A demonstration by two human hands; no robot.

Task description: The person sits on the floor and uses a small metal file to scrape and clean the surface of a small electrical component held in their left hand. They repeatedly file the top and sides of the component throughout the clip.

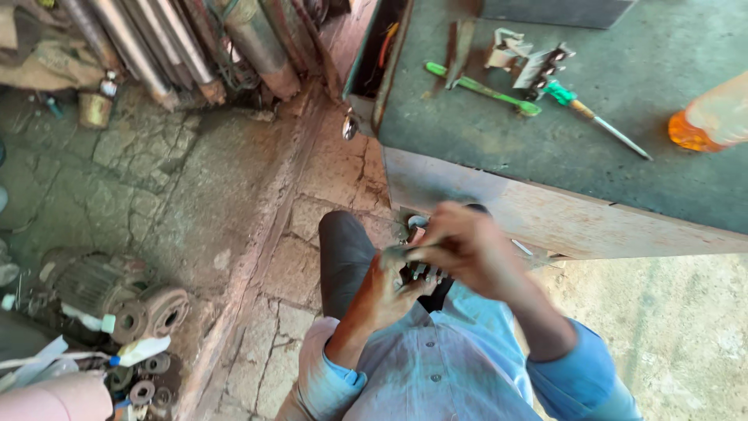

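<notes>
Metal part (417, 261), small and blurred, sits between both hands, left hand (386, 292) cupping it below, right hand (467, 245) gripping its top.

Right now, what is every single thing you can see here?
Workbench: one, dark green top, upper right.
Green stick tool: one, lying on the bench.
Screwdriver: one, green handle, on the bench beside the stick tool.
Small metal parts: a pale cluster at the bench's far edge; count unclear.
Orange object: one, blurred, at the bench's right edge.
Pipes: several, grey and rusty, leaning at upper left.
Motor: one, dusty grey, on the floor at lower left.
Stone floor: cracked grey slabs.
Small metal piece: dark, held between both hands; blurred.
Left hand: grip closed on the small metal piece.
Right hand: grip closed on it from above.
</notes>
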